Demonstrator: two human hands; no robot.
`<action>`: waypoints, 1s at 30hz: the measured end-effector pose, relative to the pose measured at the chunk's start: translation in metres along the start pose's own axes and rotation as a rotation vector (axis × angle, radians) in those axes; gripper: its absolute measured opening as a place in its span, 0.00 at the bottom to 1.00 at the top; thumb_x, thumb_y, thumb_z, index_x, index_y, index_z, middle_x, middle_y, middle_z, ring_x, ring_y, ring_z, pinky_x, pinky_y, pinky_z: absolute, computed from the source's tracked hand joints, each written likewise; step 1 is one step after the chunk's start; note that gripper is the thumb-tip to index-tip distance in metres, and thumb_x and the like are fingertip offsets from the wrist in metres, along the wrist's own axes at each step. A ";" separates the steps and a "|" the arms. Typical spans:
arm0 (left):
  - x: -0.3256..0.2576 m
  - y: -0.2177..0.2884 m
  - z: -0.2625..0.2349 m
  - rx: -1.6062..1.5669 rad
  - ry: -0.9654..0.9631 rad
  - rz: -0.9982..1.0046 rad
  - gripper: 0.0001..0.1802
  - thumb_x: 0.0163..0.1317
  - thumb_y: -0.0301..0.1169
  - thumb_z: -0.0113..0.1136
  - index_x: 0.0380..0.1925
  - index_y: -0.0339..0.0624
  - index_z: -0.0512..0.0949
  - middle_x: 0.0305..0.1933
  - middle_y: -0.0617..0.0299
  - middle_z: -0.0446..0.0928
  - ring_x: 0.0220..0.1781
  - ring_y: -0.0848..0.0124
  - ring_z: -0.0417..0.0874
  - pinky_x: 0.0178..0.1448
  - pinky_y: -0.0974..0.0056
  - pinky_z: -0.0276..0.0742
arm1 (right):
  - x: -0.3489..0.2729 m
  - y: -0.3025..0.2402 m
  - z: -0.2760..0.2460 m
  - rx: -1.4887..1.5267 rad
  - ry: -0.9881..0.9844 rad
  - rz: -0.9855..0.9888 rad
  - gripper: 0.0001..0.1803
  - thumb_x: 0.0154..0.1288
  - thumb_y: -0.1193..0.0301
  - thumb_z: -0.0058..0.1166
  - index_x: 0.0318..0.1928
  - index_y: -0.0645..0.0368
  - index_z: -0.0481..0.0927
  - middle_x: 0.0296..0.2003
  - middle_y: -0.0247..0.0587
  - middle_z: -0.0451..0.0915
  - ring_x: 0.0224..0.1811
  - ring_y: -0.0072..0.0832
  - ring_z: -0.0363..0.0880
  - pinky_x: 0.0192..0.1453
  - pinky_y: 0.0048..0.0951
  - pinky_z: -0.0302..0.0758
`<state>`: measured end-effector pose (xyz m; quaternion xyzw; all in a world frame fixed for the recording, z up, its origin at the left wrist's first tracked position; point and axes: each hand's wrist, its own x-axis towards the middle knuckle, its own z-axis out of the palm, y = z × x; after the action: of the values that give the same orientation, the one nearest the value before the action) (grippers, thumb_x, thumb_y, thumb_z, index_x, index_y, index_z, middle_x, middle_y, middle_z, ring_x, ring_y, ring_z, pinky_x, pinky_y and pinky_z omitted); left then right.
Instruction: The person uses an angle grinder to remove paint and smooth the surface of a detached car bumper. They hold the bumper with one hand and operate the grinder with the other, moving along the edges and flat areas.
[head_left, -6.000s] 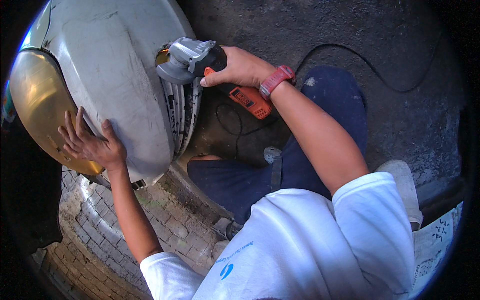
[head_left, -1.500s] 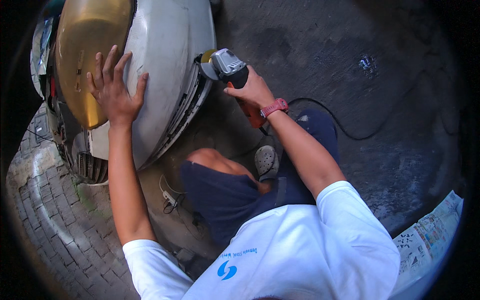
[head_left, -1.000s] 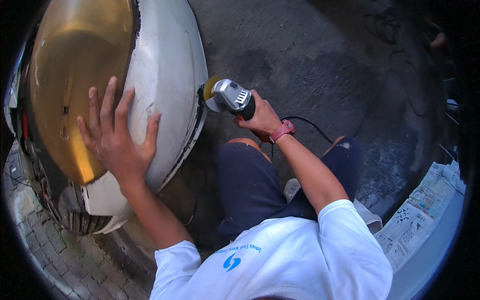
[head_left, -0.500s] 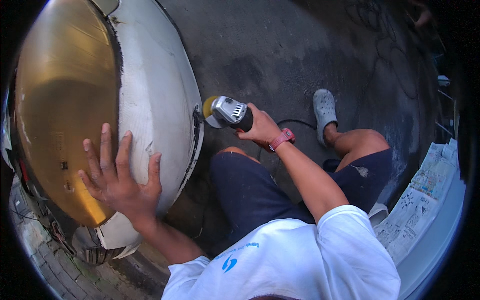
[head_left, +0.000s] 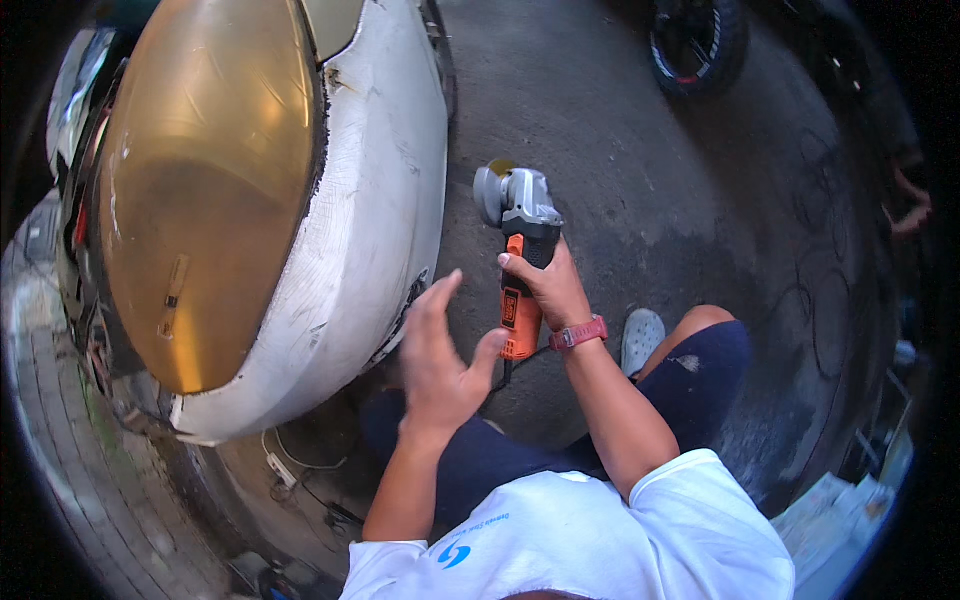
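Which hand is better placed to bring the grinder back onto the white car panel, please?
Right. The right hand already grips the grinder beside the white panel; the left hand is open and empty.

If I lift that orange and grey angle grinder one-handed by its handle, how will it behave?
The angle grinder probably feels nose-heavy: its grey metal head sits far beyond where the right hand grips. It looks rigid, and the body seems slim enough for a firm one-handed hold. The black cord trailing from its rear may tug a little.

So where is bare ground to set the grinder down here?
Bare concrete lies open beyond the grinder in the right hand, up toward the wheel. It is crowded below the white body panel, with cables near the left hand.
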<state>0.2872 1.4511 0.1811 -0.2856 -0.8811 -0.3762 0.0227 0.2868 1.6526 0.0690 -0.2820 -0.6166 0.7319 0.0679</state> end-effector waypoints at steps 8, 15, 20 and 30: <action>0.039 0.028 0.079 -0.503 -0.017 -0.420 0.56 0.82 0.70 0.45 0.84 0.27 0.52 0.77 0.31 0.66 0.83 0.40 0.67 0.84 0.42 0.63 | 0.031 -0.080 -0.013 -0.243 -0.306 -0.273 0.43 0.62 0.53 0.81 0.64 0.64 0.69 0.58 0.59 0.85 0.60 0.46 0.88 0.64 0.44 0.82; 0.077 0.103 0.103 -0.546 0.263 -0.518 0.58 0.82 0.68 0.48 0.84 0.23 0.47 0.81 0.28 0.59 0.85 0.39 0.63 0.86 0.45 0.60 | 0.047 -0.156 -0.025 -0.356 -0.690 -0.443 0.45 0.61 0.50 0.81 0.66 0.64 0.71 0.51 0.52 0.89 0.51 0.41 0.90 0.60 0.42 0.83; 0.113 0.116 0.104 -0.567 0.440 -0.409 0.55 0.84 0.65 0.49 0.84 0.24 0.46 0.82 0.31 0.59 0.86 0.44 0.64 0.87 0.49 0.61 | 0.073 -0.185 -0.022 -0.515 -0.697 -0.639 0.42 0.60 0.50 0.80 0.59 0.63 0.68 0.43 0.61 0.88 0.45 0.50 0.92 0.52 0.46 0.85; 0.148 0.109 0.093 -0.716 0.423 -0.438 0.53 0.83 0.65 0.50 0.82 0.25 0.53 0.81 0.36 0.63 0.83 0.50 0.68 0.86 0.53 0.62 | 0.102 -0.206 -0.011 -0.586 -0.735 -0.834 0.41 0.61 0.50 0.80 0.56 0.65 0.66 0.40 0.65 0.87 0.47 0.63 0.91 0.51 0.51 0.85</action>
<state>0.2366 1.6467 0.2230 0.0001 -0.7116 -0.7023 0.0219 0.1557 1.7552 0.2281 0.2456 -0.8326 0.4938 0.0511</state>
